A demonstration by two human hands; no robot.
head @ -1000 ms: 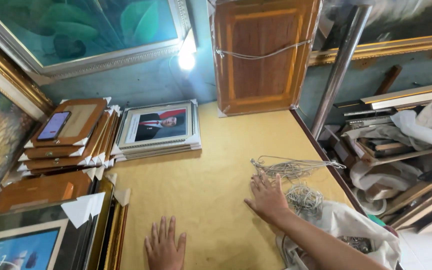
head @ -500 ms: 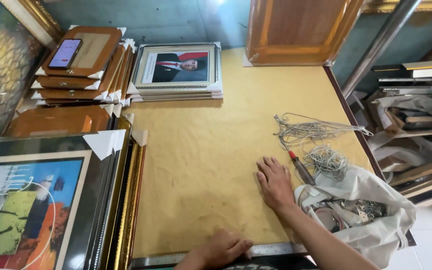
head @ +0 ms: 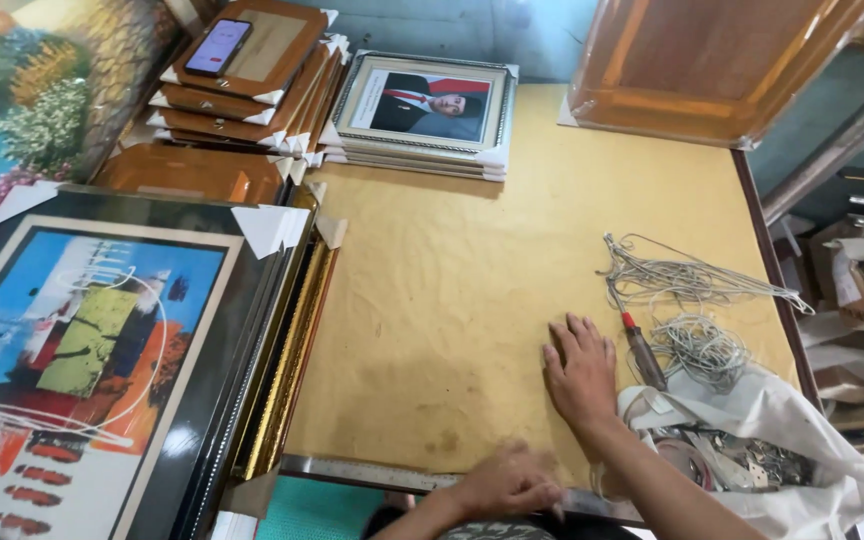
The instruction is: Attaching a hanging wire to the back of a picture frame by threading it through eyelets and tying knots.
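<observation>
Your right hand (head: pixel 580 372) lies flat, fingers spread and holding nothing, on the mustard-yellow cloth tabletop (head: pixel 452 280), just left of the red-handled screwdriver (head: pixel 642 350) and the tangled grey wire bundle (head: pixel 697 345). That wire looks light, springy and snag-prone, so I'd pinch it at the coil. Your left hand (head: pixel 507 482) curls loosely over the long steel ruler (head: pixel 372 472) at the near edge, though whether it grips is unclear.

two hands (head: pixel 580 375), one screwdriver (head: pixel 640 350), one phone (head: pixel 217 46), one plastic bag (head: pixel 772 440)
</observation>
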